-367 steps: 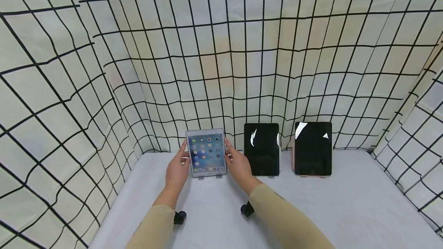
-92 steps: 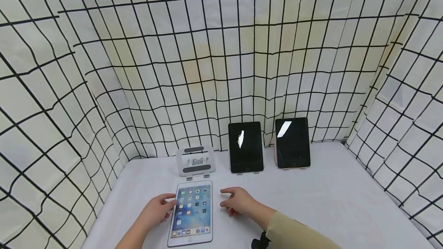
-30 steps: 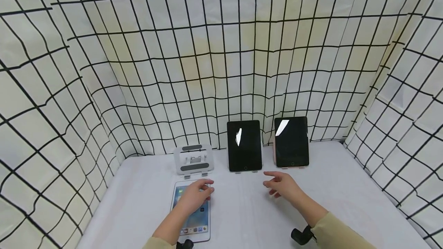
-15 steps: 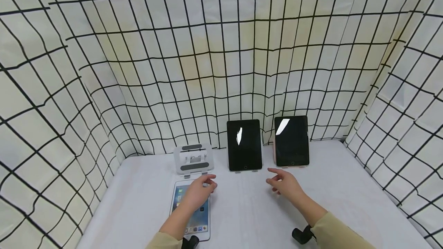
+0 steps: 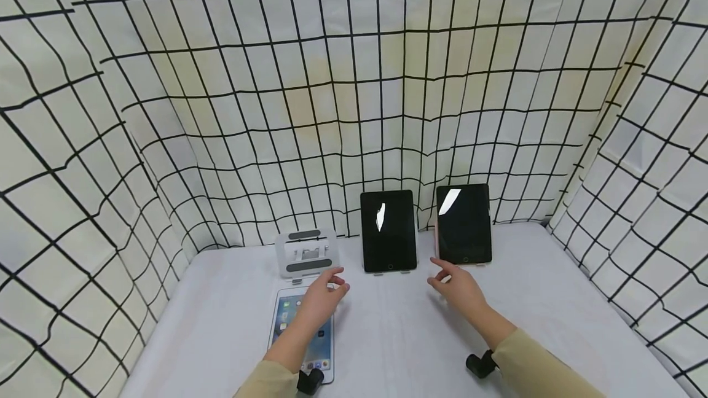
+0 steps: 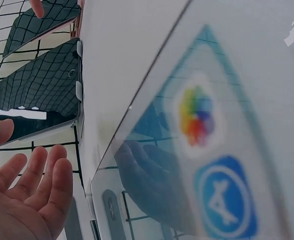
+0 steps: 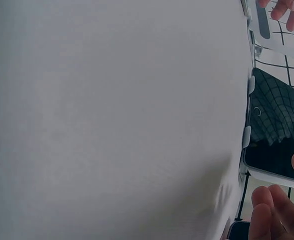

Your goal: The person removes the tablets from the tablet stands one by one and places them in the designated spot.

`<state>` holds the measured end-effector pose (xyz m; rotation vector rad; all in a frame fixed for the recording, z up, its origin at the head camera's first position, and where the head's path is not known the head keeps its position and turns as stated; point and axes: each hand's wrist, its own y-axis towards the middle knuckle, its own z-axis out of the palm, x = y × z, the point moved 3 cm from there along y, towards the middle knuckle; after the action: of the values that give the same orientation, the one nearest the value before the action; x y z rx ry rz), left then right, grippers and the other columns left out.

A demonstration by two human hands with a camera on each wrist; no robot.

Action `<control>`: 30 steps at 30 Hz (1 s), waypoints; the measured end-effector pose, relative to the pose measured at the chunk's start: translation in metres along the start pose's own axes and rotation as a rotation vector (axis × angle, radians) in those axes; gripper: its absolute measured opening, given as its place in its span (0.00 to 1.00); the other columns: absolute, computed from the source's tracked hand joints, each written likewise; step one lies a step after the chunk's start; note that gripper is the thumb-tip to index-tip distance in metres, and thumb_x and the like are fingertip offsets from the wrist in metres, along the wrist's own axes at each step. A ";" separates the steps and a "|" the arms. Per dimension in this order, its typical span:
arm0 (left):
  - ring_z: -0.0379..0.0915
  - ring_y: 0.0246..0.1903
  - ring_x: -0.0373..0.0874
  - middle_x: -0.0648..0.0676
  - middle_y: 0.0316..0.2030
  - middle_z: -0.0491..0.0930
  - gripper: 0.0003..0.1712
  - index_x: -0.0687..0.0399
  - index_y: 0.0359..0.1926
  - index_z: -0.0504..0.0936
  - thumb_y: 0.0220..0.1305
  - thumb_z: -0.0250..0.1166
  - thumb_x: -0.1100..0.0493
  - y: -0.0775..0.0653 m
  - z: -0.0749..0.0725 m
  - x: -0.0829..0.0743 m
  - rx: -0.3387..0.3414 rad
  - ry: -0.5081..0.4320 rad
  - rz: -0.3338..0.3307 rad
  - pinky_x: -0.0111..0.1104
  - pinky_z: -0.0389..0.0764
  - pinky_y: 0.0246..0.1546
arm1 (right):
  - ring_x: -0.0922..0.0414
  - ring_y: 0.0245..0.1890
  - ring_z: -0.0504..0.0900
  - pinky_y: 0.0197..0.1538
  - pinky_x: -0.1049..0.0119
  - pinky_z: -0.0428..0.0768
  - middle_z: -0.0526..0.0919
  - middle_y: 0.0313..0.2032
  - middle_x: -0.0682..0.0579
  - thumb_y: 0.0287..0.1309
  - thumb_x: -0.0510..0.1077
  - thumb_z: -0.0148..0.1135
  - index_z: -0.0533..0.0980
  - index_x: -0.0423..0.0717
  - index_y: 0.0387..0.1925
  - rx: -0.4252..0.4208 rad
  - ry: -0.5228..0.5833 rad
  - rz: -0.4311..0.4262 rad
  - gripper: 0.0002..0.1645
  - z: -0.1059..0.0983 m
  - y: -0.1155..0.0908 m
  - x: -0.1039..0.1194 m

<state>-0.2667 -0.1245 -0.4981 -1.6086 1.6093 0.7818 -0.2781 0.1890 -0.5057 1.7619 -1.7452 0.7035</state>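
Note:
My left hand (image 5: 322, 300) is above a white tablet (image 5: 323, 349) that lies face up with its home screen lit; hand and forearm cover part of it. Its fingers are loosely bent and hold nothing. A dark-screened tablet (image 5: 389, 232) leans on a stand behind, between the two hands. My right hand (image 5: 459, 287), also holding nothing with fingers relaxed, hovers just in front of a second dark tablet (image 5: 464, 223) on a pinkish stand. In the left wrist view the lit tablet (image 6: 201, 150) fills the right side, with the left hand (image 6: 32, 195) beside it.
A light tablet stand (image 5: 307, 255) with grey pads stands bare at the back left, behind the lit tablet. White cloth covers the table (image 5: 398, 336). Black-gridded white curtain (image 5: 354, 103) surrounds the back and both sides.
The lit tablet came off the left stand onto the table. Both hands have since let go and shifted right and forward, toward the dark tablets; lately they moved slightly forward.

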 end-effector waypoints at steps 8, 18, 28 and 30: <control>0.78 0.44 0.45 0.50 0.48 0.79 0.27 0.50 0.67 0.72 0.69 0.63 0.53 0.010 0.003 -0.001 -0.017 -0.029 -0.017 0.36 0.79 0.33 | 0.57 0.28 0.75 0.29 0.64 0.74 0.80 0.36 0.55 0.60 0.46 0.70 0.71 0.49 0.67 -0.010 -0.010 -0.013 0.34 0.000 0.010 0.004; 0.79 0.45 0.49 0.53 0.48 0.80 0.27 0.53 0.66 0.72 0.68 0.63 0.55 0.020 0.008 -0.013 -0.045 -0.029 0.026 0.38 0.79 0.34 | 0.56 0.33 0.76 0.31 0.65 0.75 0.81 0.35 0.54 0.59 0.45 0.70 0.71 0.48 0.68 -0.049 0.010 -0.059 0.35 -0.004 0.025 0.009; 0.79 0.43 0.47 0.52 0.47 0.81 0.28 0.49 0.67 0.72 0.68 0.62 0.56 0.038 0.018 -0.021 -0.092 -0.005 0.048 0.37 0.78 0.36 | 0.53 0.35 0.75 0.33 0.63 0.74 0.80 0.40 0.50 0.61 0.47 0.69 0.68 0.48 0.70 -0.039 -0.009 -0.039 0.37 -0.001 0.037 0.017; 0.80 0.42 0.46 0.52 0.46 0.82 0.29 0.49 0.68 0.71 0.67 0.63 0.56 0.040 0.019 -0.023 -0.098 0.003 0.058 0.38 0.77 0.36 | 0.53 0.35 0.75 0.32 0.64 0.74 0.80 0.40 0.50 0.60 0.47 0.69 0.68 0.48 0.70 -0.035 -0.003 -0.034 0.38 -0.001 0.039 0.018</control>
<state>-0.3065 -0.0944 -0.4925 -1.6377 1.6492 0.9015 -0.3171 0.1766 -0.4913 1.7658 -1.7152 0.6519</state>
